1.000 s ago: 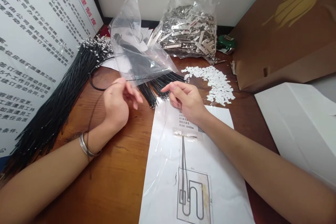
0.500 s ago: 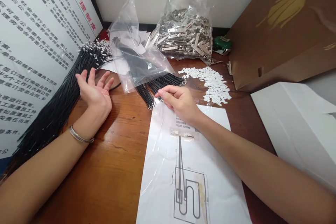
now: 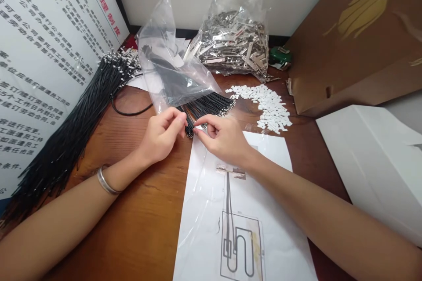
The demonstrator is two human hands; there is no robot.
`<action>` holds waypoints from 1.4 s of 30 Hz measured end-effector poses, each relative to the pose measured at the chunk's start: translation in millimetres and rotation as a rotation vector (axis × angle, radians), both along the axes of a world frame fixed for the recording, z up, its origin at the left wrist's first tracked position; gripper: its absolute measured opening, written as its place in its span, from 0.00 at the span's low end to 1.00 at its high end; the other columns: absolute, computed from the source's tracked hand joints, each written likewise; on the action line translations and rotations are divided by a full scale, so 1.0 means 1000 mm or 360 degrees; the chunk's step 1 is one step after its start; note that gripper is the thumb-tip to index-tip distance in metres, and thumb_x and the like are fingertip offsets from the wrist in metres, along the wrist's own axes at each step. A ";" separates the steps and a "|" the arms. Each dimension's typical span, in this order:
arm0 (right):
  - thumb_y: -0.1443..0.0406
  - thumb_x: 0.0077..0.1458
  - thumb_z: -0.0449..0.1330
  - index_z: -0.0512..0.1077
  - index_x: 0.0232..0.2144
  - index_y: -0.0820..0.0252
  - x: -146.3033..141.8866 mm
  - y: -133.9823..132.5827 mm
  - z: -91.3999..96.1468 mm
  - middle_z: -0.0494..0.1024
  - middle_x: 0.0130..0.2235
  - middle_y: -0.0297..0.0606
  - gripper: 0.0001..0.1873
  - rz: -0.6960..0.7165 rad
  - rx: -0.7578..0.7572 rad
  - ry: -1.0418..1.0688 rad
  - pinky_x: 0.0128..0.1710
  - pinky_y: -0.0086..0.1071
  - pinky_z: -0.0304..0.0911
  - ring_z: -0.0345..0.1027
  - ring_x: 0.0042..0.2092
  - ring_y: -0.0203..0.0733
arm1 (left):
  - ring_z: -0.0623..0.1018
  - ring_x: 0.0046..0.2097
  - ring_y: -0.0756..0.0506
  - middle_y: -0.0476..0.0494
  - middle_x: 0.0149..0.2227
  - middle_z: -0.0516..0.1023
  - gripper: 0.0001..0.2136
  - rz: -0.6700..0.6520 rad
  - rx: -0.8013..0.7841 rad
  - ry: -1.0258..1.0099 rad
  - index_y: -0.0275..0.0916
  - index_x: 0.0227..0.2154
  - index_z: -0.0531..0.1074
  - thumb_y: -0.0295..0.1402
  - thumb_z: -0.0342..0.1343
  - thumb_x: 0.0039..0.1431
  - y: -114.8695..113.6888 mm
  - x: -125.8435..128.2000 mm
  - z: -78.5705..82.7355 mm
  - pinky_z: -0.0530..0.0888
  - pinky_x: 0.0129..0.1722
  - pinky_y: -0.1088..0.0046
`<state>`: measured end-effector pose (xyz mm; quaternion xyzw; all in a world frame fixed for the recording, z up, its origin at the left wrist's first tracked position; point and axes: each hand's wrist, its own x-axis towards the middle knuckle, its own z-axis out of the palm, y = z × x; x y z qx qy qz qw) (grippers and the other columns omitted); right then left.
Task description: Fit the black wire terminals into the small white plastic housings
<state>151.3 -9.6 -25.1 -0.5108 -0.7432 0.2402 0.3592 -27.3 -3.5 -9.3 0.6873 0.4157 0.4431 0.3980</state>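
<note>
My left hand (image 3: 163,136) is closed, thumb and index finger pinched together beside the metal-tipped ends of the black wires (image 3: 211,103). What it pinches, if anything, cannot be made out. My right hand (image 3: 226,138) is closed too, its fingertips nearly meeting over the top edge of the printed drawing (image 3: 204,210). A tiny pale spot shows at those fingertips, too small to name. Part of the wire bundle lies under a clear plastic bag (image 3: 184,85). To the right, small white connector housings (image 3: 273,112) are spread in a curved pile.
Along the left lies a large bundle of black wires with white ends (image 3: 79,118). At the back stands a clear bag of metal strips (image 3: 231,44), with a green object (image 3: 280,57) beside it. A brown box (image 3: 356,39) and a white box (image 3: 372,162) border the right.
My left hand has moved right from the large wire bundle to beside my right hand, and its spread fingers have closed into a pinch. My right hand has barely shifted.
</note>
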 end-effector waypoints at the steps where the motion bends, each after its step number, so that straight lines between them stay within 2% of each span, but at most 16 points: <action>1: 0.66 0.53 0.59 0.75 0.32 0.61 0.000 -0.001 0.001 0.58 0.16 0.24 0.06 0.0022 -0.0014 -0.0056 0.26 0.30 0.50 0.53 0.20 0.31 | 0.68 0.20 0.54 0.51 0.21 0.72 0.12 -0.0036 0.0088 0.0158 0.38 0.27 0.68 0.38 0.51 0.64 0.001 -0.002 0.000 0.64 0.21 0.78; 4: 0.65 0.52 0.58 0.73 0.32 0.61 0.000 -0.002 0.005 0.60 0.18 0.25 0.06 0.0056 -0.0045 -0.0179 0.26 0.30 0.49 0.54 0.21 0.32 | 0.70 0.23 0.52 0.52 0.23 0.72 0.04 -0.0102 0.0338 0.0663 0.38 0.35 0.70 0.32 0.53 0.59 0.005 -0.007 0.000 0.65 0.24 0.77; 8: 0.65 0.50 0.57 0.70 0.33 0.60 0.000 -0.005 0.007 0.61 0.18 0.26 0.06 0.0089 -0.0068 -0.0376 0.27 0.31 0.45 0.55 0.22 0.34 | 0.73 0.25 0.49 0.53 0.24 0.73 0.11 -0.0158 0.0428 0.1165 0.39 0.42 0.69 0.31 0.54 0.55 0.002 -0.008 0.004 0.63 0.26 0.74; 13: 0.63 0.51 0.56 0.69 0.32 0.58 0.000 -0.006 0.008 0.65 0.20 0.30 0.06 0.0047 -0.0036 -0.0523 0.27 0.31 0.42 0.56 0.23 0.36 | 0.76 0.27 0.46 0.52 0.27 0.77 0.13 -0.0200 0.0452 0.1442 0.40 0.44 0.68 0.37 0.53 0.57 -0.002 -0.006 0.007 0.61 0.25 0.72; 22: 0.61 0.54 0.56 0.71 0.33 0.59 0.000 -0.006 0.006 0.67 0.20 0.32 0.08 0.0039 -0.0014 -0.0603 0.27 0.31 0.42 0.58 0.24 0.38 | 0.78 0.29 0.45 0.51 0.28 0.79 0.11 -0.0171 0.0478 0.1525 0.40 0.42 0.68 0.38 0.52 0.59 0.000 -0.008 0.006 0.61 0.26 0.71; 28: 0.64 0.53 0.55 0.71 0.31 0.59 0.000 -0.005 0.003 0.66 0.20 0.31 0.06 0.0005 -0.0005 -0.0563 0.27 0.31 0.43 0.57 0.23 0.36 | 0.77 0.28 0.45 0.50 0.29 0.79 0.11 -0.0153 0.0454 0.1506 0.40 0.40 0.68 0.40 0.53 0.59 0.000 -0.006 0.005 0.60 0.25 0.72; 32: 0.64 0.53 0.56 0.70 0.29 0.59 -0.001 -0.005 0.002 0.65 0.19 0.30 0.05 -0.0012 0.0016 -0.0514 0.27 0.31 0.43 0.56 0.22 0.36 | 0.76 0.27 0.46 0.49 0.26 0.78 0.10 -0.0077 0.0457 0.1542 0.40 0.34 0.69 0.41 0.54 0.59 0.002 -0.006 0.003 0.59 0.25 0.72; 36: 0.65 0.52 0.56 0.69 0.28 0.59 -0.001 -0.004 0.002 0.62 0.18 0.28 0.04 -0.0014 -0.0012 -0.0476 0.26 0.30 0.44 0.55 0.21 0.35 | 0.76 0.28 0.46 0.48 0.25 0.78 0.13 -0.0099 0.0518 0.1573 0.40 0.27 0.70 0.42 0.53 0.61 0.003 -0.007 0.001 0.58 0.25 0.72; 42: 0.66 0.50 0.55 0.64 0.25 0.58 0.001 -0.003 0.004 0.59 0.16 0.26 0.04 0.0006 -0.0070 -0.0360 0.26 0.30 0.44 0.52 0.20 0.33 | 0.77 0.28 0.45 0.48 0.25 0.78 0.16 -0.0022 0.0461 0.1619 0.41 0.30 0.74 0.47 0.51 0.63 0.002 -0.005 0.001 0.59 0.25 0.72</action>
